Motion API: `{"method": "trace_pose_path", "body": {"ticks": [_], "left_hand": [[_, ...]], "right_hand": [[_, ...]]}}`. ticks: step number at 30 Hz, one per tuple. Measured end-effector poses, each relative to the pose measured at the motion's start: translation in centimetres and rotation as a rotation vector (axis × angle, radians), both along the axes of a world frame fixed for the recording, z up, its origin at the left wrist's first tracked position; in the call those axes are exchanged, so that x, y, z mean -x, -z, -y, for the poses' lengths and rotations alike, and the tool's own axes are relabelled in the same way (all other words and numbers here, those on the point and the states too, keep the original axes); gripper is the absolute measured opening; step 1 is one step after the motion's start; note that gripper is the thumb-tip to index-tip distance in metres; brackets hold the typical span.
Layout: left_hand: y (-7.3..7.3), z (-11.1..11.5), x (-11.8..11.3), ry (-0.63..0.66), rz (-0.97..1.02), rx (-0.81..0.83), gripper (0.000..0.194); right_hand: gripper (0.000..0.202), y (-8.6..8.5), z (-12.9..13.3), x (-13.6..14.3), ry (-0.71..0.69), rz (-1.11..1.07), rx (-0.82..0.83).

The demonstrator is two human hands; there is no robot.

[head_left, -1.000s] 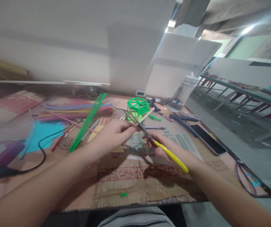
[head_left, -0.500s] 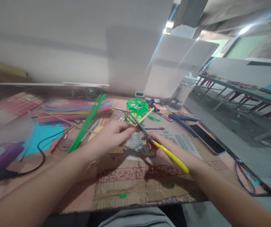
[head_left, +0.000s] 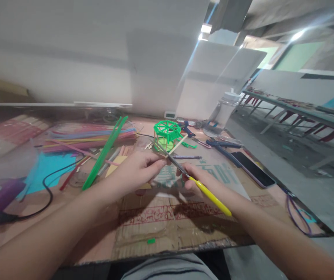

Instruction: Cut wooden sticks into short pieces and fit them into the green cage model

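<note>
Between the fingers of my left hand [head_left: 147, 166] is a thin pale wooden stick [head_left: 180, 145], its free end slanting up to the right. My right hand [head_left: 197, 178] grips yellow-handled scissors [head_left: 210, 196]. Their metal blades cross the stick close to my left fingertips. Just behind the blades stands a small green openwork model [head_left: 167, 132] with an eight-sided, spoked top and wooden uprights. Short pale stick pieces lie to the left of its base. A purple pen-like rod [head_left: 187, 157] rests beyond the scissors.
Green strips [head_left: 105, 153] and a bundle of coloured stems lie at left, near a purple glue gun [head_left: 2, 196] with a black cable. At right are a phone [head_left: 252, 169], dark blue pliers-like tools and a clear bottle [head_left: 221, 114]. A green scrap [head_left: 151, 241] lies near the front edge.
The view has shifted slightly, so everything sits a little further left. Both hands keep their hold, with the scissor blades still across the stick.
</note>
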State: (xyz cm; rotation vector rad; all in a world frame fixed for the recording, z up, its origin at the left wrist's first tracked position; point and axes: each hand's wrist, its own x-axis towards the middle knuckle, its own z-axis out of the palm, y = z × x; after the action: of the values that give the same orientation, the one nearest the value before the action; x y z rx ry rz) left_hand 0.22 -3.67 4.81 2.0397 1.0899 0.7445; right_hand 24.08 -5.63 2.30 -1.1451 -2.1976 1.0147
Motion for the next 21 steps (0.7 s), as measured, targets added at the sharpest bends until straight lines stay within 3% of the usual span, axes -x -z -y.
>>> {"method": "trace_pose_path", "body": {"ticks": [4, 7, 8, 10, 13, 17, 21], "left_hand": [[0.1, -0.8, 0.5, 0.007, 0.006, 0.050, 0.035], [0.5, -1.7, 1.1, -0.013, 0.171, 0.158, 0.026], [0.7, -1.9, 1.2, -0.001, 0.262, 0.203, 0.033], [1.1, -2.1, 1.4, 0.082, 0.462, 0.302, 0.056], [1.5, -2.2, 1.5, 0.252, 0.665, 0.473, 0.056], [1.5, -2.3, 1.6, 0.373, 0.645, 0.600, 0.047], [1.2, -2.1, 1.2, 0.389, 0.600, 0.607, 0.048]], "right_hand": [[0.065, 0.1, -0.3, 0.1, 0.005, 0.004, -0.005], [0.066, 0.1, -0.5, 0.0, -0.035, -0.001, -0.024], [0.066, 0.0, -0.4, -0.1, -0.049, 0.001, -0.020], [0.064, -0.4, 0.0, 0.0, -0.066, -0.008, 0.018], [0.059, -1.2, 0.8, 0.2, -0.082, -0.045, 0.100], [0.052, -1.9, 1.4, 0.4, -0.111, -0.076, 0.130], [0.049, -2.1, 1.2, 0.5, -0.176, -0.092, 0.161]]}}
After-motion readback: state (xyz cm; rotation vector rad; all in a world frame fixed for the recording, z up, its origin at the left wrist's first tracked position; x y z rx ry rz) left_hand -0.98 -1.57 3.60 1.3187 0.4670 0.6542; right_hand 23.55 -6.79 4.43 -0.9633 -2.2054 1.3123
